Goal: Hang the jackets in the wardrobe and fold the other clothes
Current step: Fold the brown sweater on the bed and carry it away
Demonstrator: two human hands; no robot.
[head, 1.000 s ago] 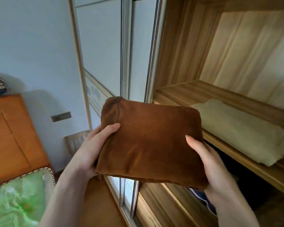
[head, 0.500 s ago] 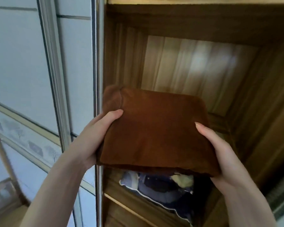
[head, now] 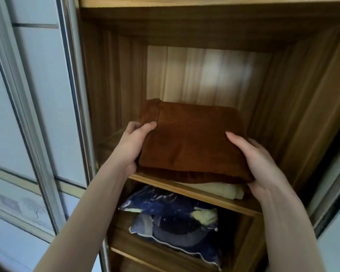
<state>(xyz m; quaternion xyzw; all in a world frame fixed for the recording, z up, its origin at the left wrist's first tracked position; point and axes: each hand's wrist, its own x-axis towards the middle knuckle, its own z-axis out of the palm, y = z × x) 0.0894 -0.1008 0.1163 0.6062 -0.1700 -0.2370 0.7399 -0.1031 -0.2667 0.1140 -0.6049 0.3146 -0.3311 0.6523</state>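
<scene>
Moved forward since a moment ago: brown folded garment (head: 192, 142) now sits over the wardrobe shelf (head: 194, 193), on the cream cloth (head: 222, 190).

Left hand (head: 133, 146) and right hand (head: 258, 163) grip its sides, thumbs on top; fingers underneath are hidden, cream cloth mostly covered.

The single head-worn camera looked forward and slightly down into the open wooden wardrobe (head: 214, 75), close to its shelf (head: 194, 193). Both forearms reached in from the bottom edge. No second view shared the scene.
</scene>
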